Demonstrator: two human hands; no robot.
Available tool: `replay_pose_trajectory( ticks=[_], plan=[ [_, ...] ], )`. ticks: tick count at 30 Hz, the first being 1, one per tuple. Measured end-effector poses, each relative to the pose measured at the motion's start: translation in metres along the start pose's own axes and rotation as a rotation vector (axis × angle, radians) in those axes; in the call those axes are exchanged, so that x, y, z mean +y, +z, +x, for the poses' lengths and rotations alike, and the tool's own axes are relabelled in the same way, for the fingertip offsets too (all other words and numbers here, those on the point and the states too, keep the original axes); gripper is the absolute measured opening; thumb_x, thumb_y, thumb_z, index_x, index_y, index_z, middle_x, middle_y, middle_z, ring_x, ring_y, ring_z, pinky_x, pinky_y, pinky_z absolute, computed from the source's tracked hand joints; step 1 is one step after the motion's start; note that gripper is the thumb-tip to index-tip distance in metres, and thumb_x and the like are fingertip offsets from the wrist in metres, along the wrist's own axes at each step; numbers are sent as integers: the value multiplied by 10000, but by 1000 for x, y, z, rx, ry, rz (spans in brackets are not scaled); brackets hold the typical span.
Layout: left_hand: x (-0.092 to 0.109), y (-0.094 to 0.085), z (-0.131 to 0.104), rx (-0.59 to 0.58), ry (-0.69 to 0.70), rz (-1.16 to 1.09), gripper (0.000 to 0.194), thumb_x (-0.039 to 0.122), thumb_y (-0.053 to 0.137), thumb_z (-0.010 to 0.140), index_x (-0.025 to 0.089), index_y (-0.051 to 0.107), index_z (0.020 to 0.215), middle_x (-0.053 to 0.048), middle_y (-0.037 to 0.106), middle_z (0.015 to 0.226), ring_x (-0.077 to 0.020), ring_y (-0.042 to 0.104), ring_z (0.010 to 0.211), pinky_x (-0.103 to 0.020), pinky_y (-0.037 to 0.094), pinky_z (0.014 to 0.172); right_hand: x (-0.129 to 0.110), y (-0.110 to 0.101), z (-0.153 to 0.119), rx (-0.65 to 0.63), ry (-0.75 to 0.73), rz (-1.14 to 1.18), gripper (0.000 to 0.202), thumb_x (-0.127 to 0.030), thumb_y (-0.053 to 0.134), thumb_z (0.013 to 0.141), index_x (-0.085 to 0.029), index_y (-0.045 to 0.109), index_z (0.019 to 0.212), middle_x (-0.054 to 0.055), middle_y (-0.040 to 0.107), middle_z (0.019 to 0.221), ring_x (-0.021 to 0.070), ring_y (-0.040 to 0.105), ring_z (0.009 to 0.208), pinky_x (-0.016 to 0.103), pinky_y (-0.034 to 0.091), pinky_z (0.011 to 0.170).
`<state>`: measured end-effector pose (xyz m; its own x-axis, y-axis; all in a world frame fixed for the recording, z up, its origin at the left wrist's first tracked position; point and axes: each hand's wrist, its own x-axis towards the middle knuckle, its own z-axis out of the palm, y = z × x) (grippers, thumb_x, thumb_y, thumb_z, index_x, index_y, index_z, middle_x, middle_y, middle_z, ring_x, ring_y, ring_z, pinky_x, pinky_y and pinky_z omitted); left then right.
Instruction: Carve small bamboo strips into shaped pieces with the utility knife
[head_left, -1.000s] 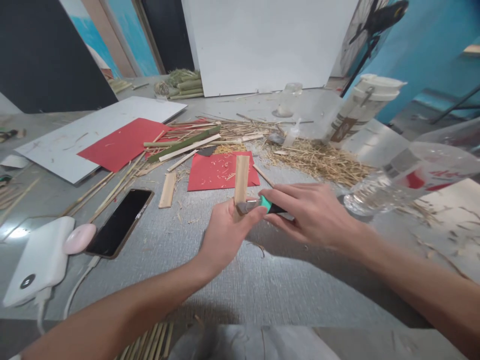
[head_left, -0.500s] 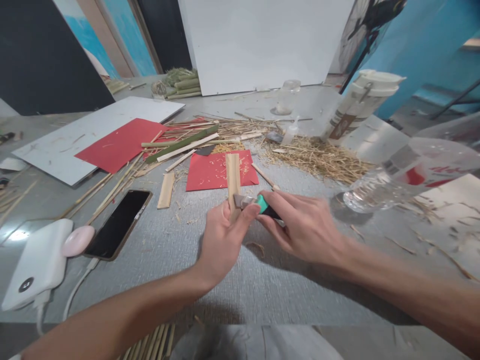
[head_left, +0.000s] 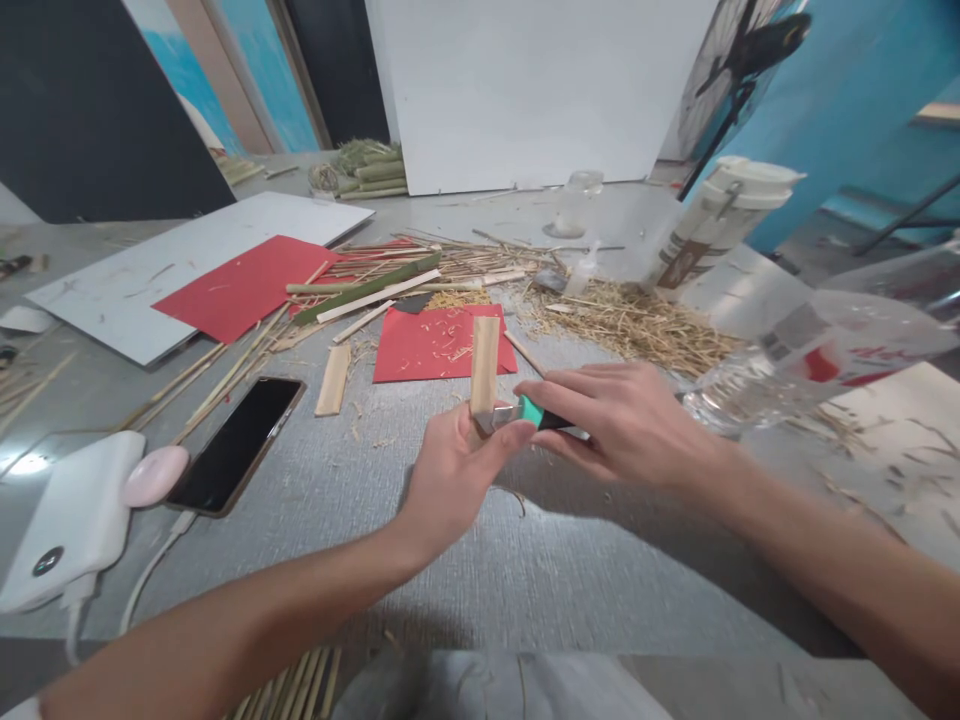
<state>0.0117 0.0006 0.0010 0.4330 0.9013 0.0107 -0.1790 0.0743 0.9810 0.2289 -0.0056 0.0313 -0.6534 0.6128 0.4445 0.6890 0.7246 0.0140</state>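
My left hand (head_left: 450,475) grips the lower end of a flat bamboo strip (head_left: 486,360), which points away from me. In my right hand (head_left: 634,425) is a utility knife (head_left: 531,411) with a green and black handle. Its metal blade lies against the strip just above my left fingers, and my left thumb touches the knife near its green part. Beyond the strip lies a red sheet (head_left: 424,345) scattered with thin shavings. A shorter bamboo piece (head_left: 332,381) rests on the table to the left.
A phone (head_left: 236,445) and a white power bank (head_left: 75,520) with a cable are at the left. Sticks and dry straw (head_left: 637,320) spread across the middle. A plastic bottle (head_left: 795,350) and a white-lidded container (head_left: 720,220) stand right.
Both hands have shifted slightly right with the bamboo strip and the knife. The strip now looks shorter and more upright, and my right hand sits a little higher in view.
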Motion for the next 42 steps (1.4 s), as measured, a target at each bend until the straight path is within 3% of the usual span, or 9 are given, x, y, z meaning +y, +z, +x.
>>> replay_pose_trajectory(
  ticks=[7, 15, 19, 24, 29, 36, 42],
  plan=[
    [0, 2, -9, 70, 55, -30, 463, 483, 792, 941, 209, 510, 695, 81, 304, 612, -93, 244, 568, -255, 321, 560, -29, 15, -2, 163, 138, -47, 304, -417, 477, 1139, -159, 635, 1102, 54, 704, 820, 175, 612, 644, 324, 348, 586],
    [-1, 2, -12, 153, 90, 77, 529, 544, 719, 992, 224, 425, 690, 70, 306, 614, -101, 247, 566, -276, 265, 523, -50, 20, 4, 193, 278, -45, 268, -400, 471, 1144, -169, 606, 1150, 43, 721, 812, 168, 623, 615, 294, 360, 574],
    [-4, 0, -9, 159, 103, 54, 520, 541, 699, 1009, 225, 416, 708, 77, 304, 615, -95, 245, 562, -273, 232, 518, -44, 19, 7, 191, 290, -14, 263, -400, 487, 1141, -170, 612, 1124, 54, 732, 837, 168, 631, 634, 300, 355, 573],
    [1, -3, -2, 39, 54, 40, 492, 519, 759, 964, 216, 457, 721, 85, 309, 610, -89, 242, 560, -264, 228, 527, -15, 7, 7, 102, 99, 39, 312, -453, 478, 1140, -190, 640, 1099, 46, 727, 829, 171, 623, 647, 324, 323, 575],
    [5, -1, -2, -12, 25, 93, 509, 554, 784, 925, 208, 483, 705, 73, 310, 636, -96, 227, 586, -264, 231, 535, 0, -1, 2, 33, 37, 31, 337, -445, 440, 1150, -186, 656, 1156, 59, 752, 902, 172, 638, 669, 330, 320, 587],
    [1, 5, -9, 94, 51, 66, 534, 586, 750, 948, 224, 457, 689, 75, 325, 583, -102, 264, 547, -280, 265, 527, -29, 16, -1, 167, 166, -1, 299, -420, 462, 1146, -172, 618, 1088, 46, 688, 801, 174, 614, 641, 307, 345, 566],
    [-2, 0, -10, 143, 96, 119, 537, 594, 669, 1011, 225, 415, 715, 68, 328, 619, -105, 261, 566, -281, 256, 529, -44, 27, 4, 209, 320, 136, 245, -400, 486, 1141, -182, 598, 1123, 40, 704, 836, 156, 598, 618, 280, 347, 564]
  ],
)
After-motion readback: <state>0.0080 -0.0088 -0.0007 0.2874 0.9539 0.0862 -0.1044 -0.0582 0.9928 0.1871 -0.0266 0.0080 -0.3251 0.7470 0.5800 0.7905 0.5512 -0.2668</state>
